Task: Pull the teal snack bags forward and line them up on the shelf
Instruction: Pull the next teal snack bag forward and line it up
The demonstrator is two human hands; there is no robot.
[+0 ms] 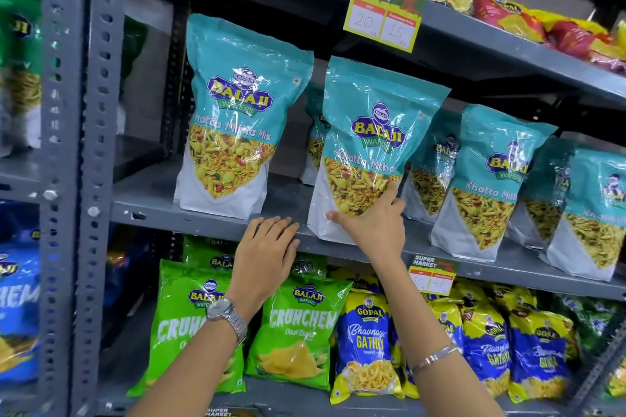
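Teal Balaji snack bags stand on the grey middle shelf (216, 223). The leftmost bag (237, 112) stands upright near the front edge. A second bag (369, 145) stands at the front edge, tilted slightly; my right hand (372, 223) grips its lower right corner, thumb on the front. My left hand (267, 250) rests on the shelf's front lip between these two bags, fingers together, holding nothing. Another teal bag (316, 142) sits farther back between them, partly hidden. More teal bags (487, 176) stand to the right, some set back behind others.
A grey perforated upright (98, 145) bounds the shelf on the left. Green Crunchem bags (298, 328) and blue-yellow Gopal bags (366, 345) fill the shelf below. Price tags (384, 17) hang from the shelf above, which holds yellow and red packets (501, 13).
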